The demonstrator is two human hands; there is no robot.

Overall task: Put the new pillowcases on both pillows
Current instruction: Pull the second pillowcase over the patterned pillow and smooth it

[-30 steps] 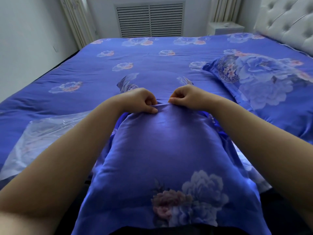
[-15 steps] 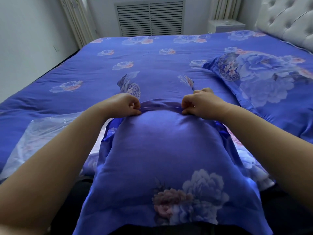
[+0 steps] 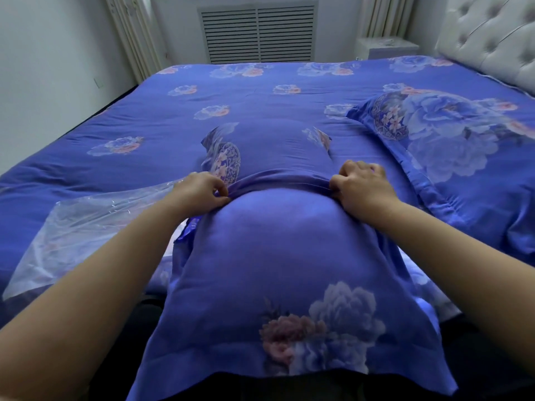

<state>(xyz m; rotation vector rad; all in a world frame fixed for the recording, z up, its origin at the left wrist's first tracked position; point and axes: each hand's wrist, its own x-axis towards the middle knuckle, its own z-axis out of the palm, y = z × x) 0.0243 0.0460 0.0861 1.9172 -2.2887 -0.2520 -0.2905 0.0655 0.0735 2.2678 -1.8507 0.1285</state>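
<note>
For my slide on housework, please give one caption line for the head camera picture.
Left hand and right hand pinch the blue floral pillowcase hem over a pillow on the bed.

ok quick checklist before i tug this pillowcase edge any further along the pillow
1. Left hand pinching the pillowcase edge: ok.
2. Right hand gripping the same edge: ok.
3. Edge pulled even between both hands: ok, it runs in a shallow curve.
4. Pillow fully inside: cannot tell, the fabric hides it.
5. Plastic bag off the pillowcase: ok, it lies to the left.
6. Second pillow covered: ok, it lies on the bed.
</note>
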